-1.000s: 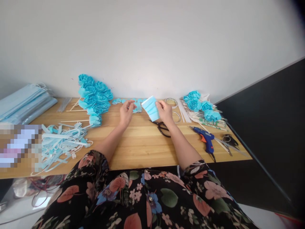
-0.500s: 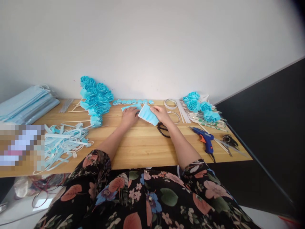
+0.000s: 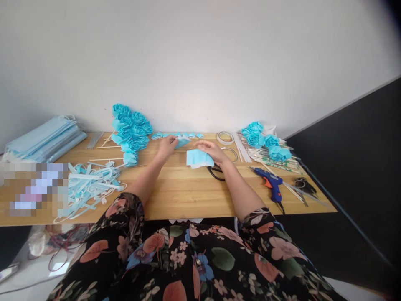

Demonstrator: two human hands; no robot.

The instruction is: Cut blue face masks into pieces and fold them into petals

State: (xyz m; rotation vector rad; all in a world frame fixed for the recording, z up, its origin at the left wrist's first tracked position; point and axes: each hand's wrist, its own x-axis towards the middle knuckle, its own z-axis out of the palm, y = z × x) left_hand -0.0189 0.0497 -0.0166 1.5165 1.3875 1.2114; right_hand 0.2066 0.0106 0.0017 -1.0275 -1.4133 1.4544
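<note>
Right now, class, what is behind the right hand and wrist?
Past the right hand, parts of a black scissors handle and a pale ring show on the table. The scissors' blades and the rest of the ring cannot be seen; they are covered.

The worn black cloth garment (image 3: pixel 188 267) has a plant print: round coral leaves (image 3: pixel 153 241), blue flowers (image 3: pixel 202 267), pale pink flowers (image 3: pixel 283 253), dark green leaves (image 3: pixel 223 258) and small cream sprigs (image 3: pixel 246 281). The left sleeve (image 3: pixel 123 215) and the right sleeve (image 3: pixel 258 221), in same pattern, leave both forearms (image 3: pixel 150 176) bare.
</note>
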